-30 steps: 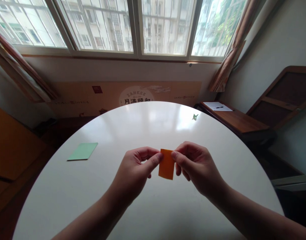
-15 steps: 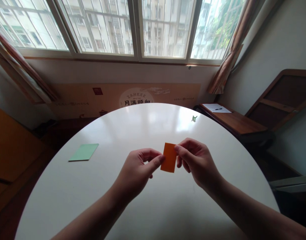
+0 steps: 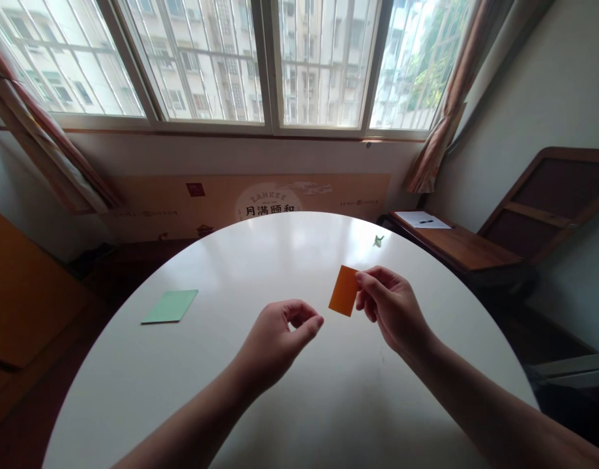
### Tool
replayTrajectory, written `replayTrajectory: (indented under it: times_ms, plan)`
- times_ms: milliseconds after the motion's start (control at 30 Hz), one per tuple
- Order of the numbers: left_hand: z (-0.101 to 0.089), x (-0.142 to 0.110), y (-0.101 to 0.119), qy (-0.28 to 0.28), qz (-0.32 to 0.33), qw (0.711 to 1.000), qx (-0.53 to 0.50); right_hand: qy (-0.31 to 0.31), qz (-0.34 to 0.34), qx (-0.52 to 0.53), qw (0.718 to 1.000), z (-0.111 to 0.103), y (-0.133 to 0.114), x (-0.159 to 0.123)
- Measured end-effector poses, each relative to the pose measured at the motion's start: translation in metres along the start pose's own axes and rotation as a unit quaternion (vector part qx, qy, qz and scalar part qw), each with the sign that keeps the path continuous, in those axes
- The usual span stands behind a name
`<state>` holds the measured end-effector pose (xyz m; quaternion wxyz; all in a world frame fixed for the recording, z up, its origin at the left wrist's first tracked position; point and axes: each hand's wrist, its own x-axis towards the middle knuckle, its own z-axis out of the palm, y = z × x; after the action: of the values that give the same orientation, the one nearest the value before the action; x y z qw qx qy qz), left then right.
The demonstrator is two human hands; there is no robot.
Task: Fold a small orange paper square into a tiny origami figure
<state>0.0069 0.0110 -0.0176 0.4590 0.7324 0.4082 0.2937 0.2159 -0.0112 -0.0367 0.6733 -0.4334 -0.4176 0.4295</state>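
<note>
A small orange paper rectangle (image 3: 343, 290) is held up above the round white table (image 3: 279, 384), pinched at its right edge by my right hand (image 3: 392, 306). My left hand (image 3: 277, 339) hovers just left of and below the paper, apart from it, with thumb and forefinger curled into a loose pinch that holds nothing. A pale green sheet (image 3: 171, 306) lies flat on the table's left side. A tiny green folded paper piece (image 3: 378, 240) rests near the far right rim.
Beyond the table are a wide barred window, curtains at both sides and a printed cardboard panel (image 3: 250, 198) against the wall. A wooden side table (image 3: 455, 244) at the right carries a paper with a pen. Brown boards lean at the left.
My left hand let go of the orange paper and dropped slightly away. My right hand carried the paper up and to the right, tilting it.
</note>
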Motion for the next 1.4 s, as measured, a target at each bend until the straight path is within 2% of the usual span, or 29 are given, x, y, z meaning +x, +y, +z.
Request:
replayTrajectory:
  times_ms: [100, 233, 367, 500, 700, 833, 1067, 1400]
  plan:
    - [-0.001, 0.002, -0.003, 0.018, 0.011, 1.0, -0.013, -0.01, 0.012, 0.004, 1.0, 0.003, 0.003, -0.001]
    - [0.002, 0.005, -0.006, -0.026, -0.007, 0.999, -0.045, -0.031, 0.021, 0.0, 0.999, 0.009, 0.011, -0.004]
    - [0.004, 0.007, -0.008, -0.031, -0.03, 0.998, -0.046, -0.048, 0.033, -0.007, 0.998, 0.012, 0.013, -0.006]
    - [-0.001, 0.009, -0.01, -0.034, -0.039, 0.998, -0.045, -0.081, 0.069, -0.017, 0.994, 0.011, 0.01, -0.004]
    - [-0.009, 0.009, -0.011, -0.09, -0.062, 0.994, -0.024, -0.123, 0.11, -0.038, 0.986, 0.01, 0.013, -0.004]
    - [-0.007, 0.008, -0.008, -0.078, -0.063, 0.995, -0.029, -0.124, 0.097, -0.039, 0.987, 0.011, 0.013, -0.007]
    - [-0.001, 0.005, -0.002, -0.073, -0.081, 0.988, -0.105, -0.145, 0.077, -0.043, 0.986, 0.02, 0.007, -0.017]
    - [-0.015, 0.009, -0.005, -0.079, -0.15, 0.968, -0.184, -0.177, 0.034, -0.039, 0.983, 0.018, 0.01, -0.016]
